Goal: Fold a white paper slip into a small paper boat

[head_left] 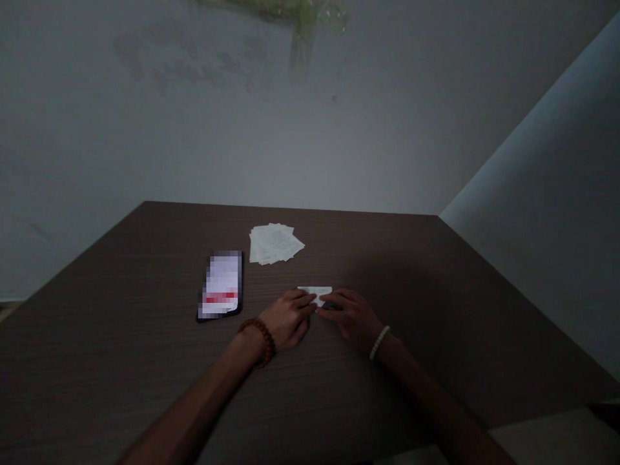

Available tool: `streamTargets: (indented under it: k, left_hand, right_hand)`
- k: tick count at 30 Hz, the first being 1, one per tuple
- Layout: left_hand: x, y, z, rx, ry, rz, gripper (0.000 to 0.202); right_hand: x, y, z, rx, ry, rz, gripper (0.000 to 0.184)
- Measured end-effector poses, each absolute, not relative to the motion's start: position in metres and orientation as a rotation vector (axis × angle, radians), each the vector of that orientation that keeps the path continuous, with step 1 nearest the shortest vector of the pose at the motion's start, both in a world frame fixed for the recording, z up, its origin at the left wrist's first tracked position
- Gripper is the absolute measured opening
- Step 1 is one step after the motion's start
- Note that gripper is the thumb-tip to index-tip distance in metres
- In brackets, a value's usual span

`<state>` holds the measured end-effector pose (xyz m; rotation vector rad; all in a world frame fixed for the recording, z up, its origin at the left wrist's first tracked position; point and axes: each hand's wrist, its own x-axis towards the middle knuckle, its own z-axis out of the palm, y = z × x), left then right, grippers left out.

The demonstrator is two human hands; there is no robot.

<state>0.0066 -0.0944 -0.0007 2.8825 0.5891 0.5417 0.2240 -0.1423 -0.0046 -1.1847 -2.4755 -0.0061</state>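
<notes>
Slip: the white paper slip (314, 290) lies on the table (145, 394), between the hands; its far edge shows – the hands cover much of the rest.
Left hand: the left hand (290, 318) comes in from 7 o'clock, fingers bent and close together, tips on the slip. Whether they pinch it or only press, I cannot tell.
Right hand: the right hand (352, 318) comes in from 4 o'clock, its fingertips also at the slip, with a dark gap between thumb side and fingers; pinch or press, again I cannot tell.
Bracelets: brown beads (264, 342) on the left wrist, white beads (379, 342) on the right.
Papers: a loose, fanned pile (275, 244) at 11 o'clock from the slip, well apart from both hands; faint print on top.
Phone: the phone (221, 284) lies screen up at 9 o'clock, near the left hand – screen blurred, red band low on it.
Wall: the wall (310, 142) stands at 12 o'clock behind the table, a greenish patch (303, 32) high on it.
</notes>
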Motion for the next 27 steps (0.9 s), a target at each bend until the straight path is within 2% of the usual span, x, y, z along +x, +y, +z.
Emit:
streamTargets:
  k: [13,27]
  left_hand:
    - [0.0095,-0.0971,0.0012,2.902,0.632,0.437,0.034]
    - [0.0076,-0.0975,-0.0008,2.911,0.607,0.476,0.029]
  right_hand:
    - [0.2262,-0.1411,-0.0080,-1.171,-2.429,0.061,0.038]
    - [0.2235,-0.1430,-0.0035,-1.195,-2.430,0.041,0.038]
